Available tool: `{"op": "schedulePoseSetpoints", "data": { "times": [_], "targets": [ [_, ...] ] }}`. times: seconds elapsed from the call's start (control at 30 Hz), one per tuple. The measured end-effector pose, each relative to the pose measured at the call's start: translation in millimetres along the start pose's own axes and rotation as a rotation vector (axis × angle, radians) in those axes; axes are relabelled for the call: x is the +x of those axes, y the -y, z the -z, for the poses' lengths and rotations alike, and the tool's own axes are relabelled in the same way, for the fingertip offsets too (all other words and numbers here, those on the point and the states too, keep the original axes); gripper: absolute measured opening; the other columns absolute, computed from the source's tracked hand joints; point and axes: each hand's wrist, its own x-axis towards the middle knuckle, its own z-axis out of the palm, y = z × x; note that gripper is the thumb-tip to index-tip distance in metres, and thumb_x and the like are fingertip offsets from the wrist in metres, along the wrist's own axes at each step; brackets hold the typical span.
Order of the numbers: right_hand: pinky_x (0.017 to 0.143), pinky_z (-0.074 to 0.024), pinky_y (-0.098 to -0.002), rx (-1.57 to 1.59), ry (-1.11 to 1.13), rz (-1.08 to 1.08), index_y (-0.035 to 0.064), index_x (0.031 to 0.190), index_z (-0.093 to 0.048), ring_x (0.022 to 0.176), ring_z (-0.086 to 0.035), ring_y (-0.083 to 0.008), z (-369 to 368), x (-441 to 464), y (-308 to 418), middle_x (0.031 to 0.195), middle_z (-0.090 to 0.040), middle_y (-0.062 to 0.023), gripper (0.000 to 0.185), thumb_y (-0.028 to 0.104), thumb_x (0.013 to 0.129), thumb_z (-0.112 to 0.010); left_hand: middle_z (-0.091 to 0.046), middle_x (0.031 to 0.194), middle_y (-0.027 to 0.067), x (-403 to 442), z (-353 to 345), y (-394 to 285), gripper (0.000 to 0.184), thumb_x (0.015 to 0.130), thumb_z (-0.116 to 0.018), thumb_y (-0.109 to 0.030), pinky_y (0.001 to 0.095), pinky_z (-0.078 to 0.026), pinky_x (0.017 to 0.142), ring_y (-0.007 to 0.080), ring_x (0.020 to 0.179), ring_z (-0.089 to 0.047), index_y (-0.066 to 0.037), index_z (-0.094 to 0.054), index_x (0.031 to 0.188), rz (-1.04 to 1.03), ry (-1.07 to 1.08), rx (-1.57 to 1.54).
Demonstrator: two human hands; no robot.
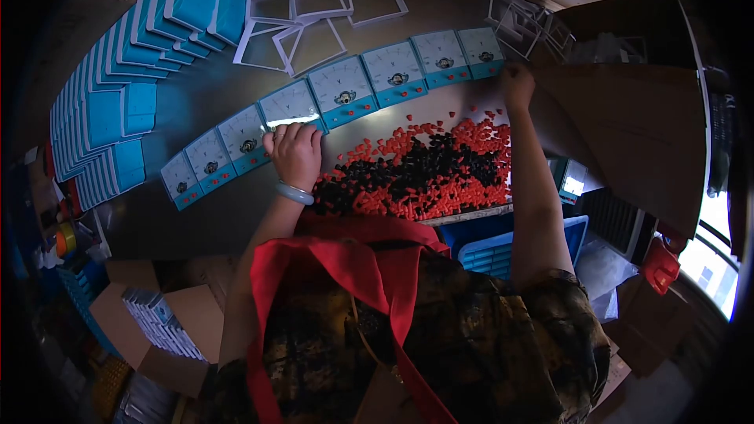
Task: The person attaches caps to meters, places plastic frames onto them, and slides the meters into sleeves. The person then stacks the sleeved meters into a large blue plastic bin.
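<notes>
A curved row of blue-and-white voltmeters with dial faces stretches across the table. My left hand (pixel 295 155), with a bangle on the wrist, rests on the lower front of one voltmeter (pixel 287 104); its fingers are bent and close together, and their tips are partly hidden. At the row's right end, my right hand (pixel 517 86) is closed beside the last voltmeter (pixel 480 45). Whatever its fingers hold, if anything, is hidden. Between my arms lies a heap of small red caps (pixel 479 137) and black caps (pixel 428 165). Red knobs show on the fronts of several voltmeters.
Stacked blue-and-white meter cases (pixel 118 102) stand at the left. White rectangular frames (pixel 322 0) lie at the back, with clear frames (pixel 522 23) farther right. A blue crate (pixel 565 239) sits below the table edge. At lower left is an open carton (pixel 200 318); cardboard (pixel 636 133) borders the right side.
</notes>
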Motion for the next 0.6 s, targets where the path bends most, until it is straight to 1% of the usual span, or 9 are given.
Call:
{"op": "schedulePoseSetpoints", "data": {
  "times": [0.13, 0.2, 0.23, 0.33, 0.4, 0.43, 0.5, 0.53, 0.6],
  "targets": [
    [0.078, -0.0514, -0.0403, -0.075, 0.03, 0.165, 0.0039, 0.095, -0.069, 0.088, -0.066, -0.0342, -1, 3, -6, 0.092, -0.068, -0.0181, 0.02, 0.016, 0.08, -0.062, -0.06, 0.087, -0.0001, -5, 2, -5, 0.008, 0.077, -0.07, -0.015, 0.0395, -0.032, 0.089, 0.0206, 0.091, -0.055, -0.012, -0.07, 0.085, -0.021, -0.018, 0.007],
    [0.078, -0.0505, -0.0452, -0.228, 0.064, 0.298, 0.0054, 0.098, -0.067, 0.09, -0.064, -0.0379, -2, 2, -8, 0.096, -0.066, -0.0185, 0.019, 0.011, 0.081, -0.06, -0.061, 0.09, -0.0001, -2, 4, -8, 0.008, 0.077, -0.069, -0.014, 0.0394, -0.032, 0.088, 0.0208, 0.091, -0.055, -0.013, -0.07, 0.085, -0.005, -0.008, -0.016],
    [0.078, -0.0505, -0.0452, -0.227, 0.064, 0.3, 0.0054, 0.098, -0.067, 0.09, -0.064, -0.0379, -1, 2, -10, 0.096, -0.066, -0.0185, 0.019, 0.011, 0.081, -0.06, -0.062, 0.092, -0.0001, -2, 5, -9, 0.008, 0.078, -0.069, -0.013, 0.0394, -0.032, 0.088, 0.0209, 0.091, -0.056, -0.013, -0.07, 0.085, 0.011, 0.001, -0.04],
    [0.078, -0.0504, -0.0475, -0.224, 0.076, 0.288, 0.0063, 0.098, -0.065, 0.089, -0.064, -0.0388, 4, -3, -3, 0.098, -0.066, -0.0177, 0.018, 0.016, 0.083, -0.061, -0.062, 0.094, 0.0008, -2, -2, -4, 0.01, 0.078, -0.067, -0.01, 0.0398, -0.032, 0.088, 0.0214, 0.092, -0.056, -0.012, -0.069, 0.087, -0.011, 0.003, -0.074],
    [0.077, -0.0504, -0.0484, -0.345, 0.144, 0.127, 0.0067, 0.096, -0.065, 0.089, -0.064, -0.039, 10, -7, 10, 0.096, -0.066, -0.0174, 0.02, 0.023, 0.086, -0.061, -0.062, 0.094, 0.0011, -5, -7, 0, 0.012, 0.078, -0.067, -0.009, 0.0402, -0.033, 0.088, 0.0219, 0.093, -0.056, -0.012, -0.069, 0.09, -0.059, 0.049, -0.123],
    [0.077, -0.0504, -0.0484, -0.334, 0.157, 0.129, 0.0067, 0.096, -0.065, 0.089, -0.064, -0.039, 8, -7, 14, 0.096, -0.066, -0.0174, 0.02, 0.023, 0.086, -0.061, -0.062, 0.095, 0.0017, -3, -4, -2, 0.015, 0.079, -0.066, -0.01, 0.0397, -0.032, 0.088, 0.0221, 0.093, -0.056, -0.012, -0.067, 0.094, -0.057, 0.038, -0.126],
    [0.075, -0.0507, -0.0499, -0.389, 0.206, 0.032, 0.0067, 0.095, -0.065, 0.088, -0.064, -0.0396, 4, -7, 14, 0.092, -0.067, -0.0179, 0.025, 0.03, 0.087, -0.061, -0.061, 0.096, 0.0016, 0, 2, -10, 0.018, 0.079, -0.067, -0.012, 0.0393, -0.032, 0.09, 0.0223, 0.096, -0.055, -0.012, -0.066, 0.097, 0.037, 0.005, -0.033],
    [0.075, -0.0507, -0.0499, -0.383, 0.214, 0.031, 0.0067, 0.095, -0.065, 0.088, -0.064, -0.0396, 0, -8, 14, 0.092, -0.067, -0.0179, 0.025, 0.03, 0.087, -0.061, -0.062, 0.096, 0.0015, 0, 2, -9, 0.018, 0.08, -0.067, -0.013, 0.0396, -0.031, 0.091, 0.022, 0.097, -0.055, -0.012, -0.065, 0.097, 0.072, 0.052, -0.013],
    [0.073, -0.0509, -0.0495, -0.36, 0.156, 0.017, 0.0055, 0.092, -0.065, 0.085, -0.064, -0.0401, -1, -4, 13, 0.087, -0.067, -0.0197, 0.027, 0.031, 0.084, -0.064, -0.062, 0.096, 0.0015, -2, 0, -5, 0.018, 0.079, -0.066, -0.011, 0.0396, -0.032, 0.091, 0.0219, 0.097, -0.055, -0.012, -0.065, 0.097, 0.039, 0.046, -0.035]
  ]
}}
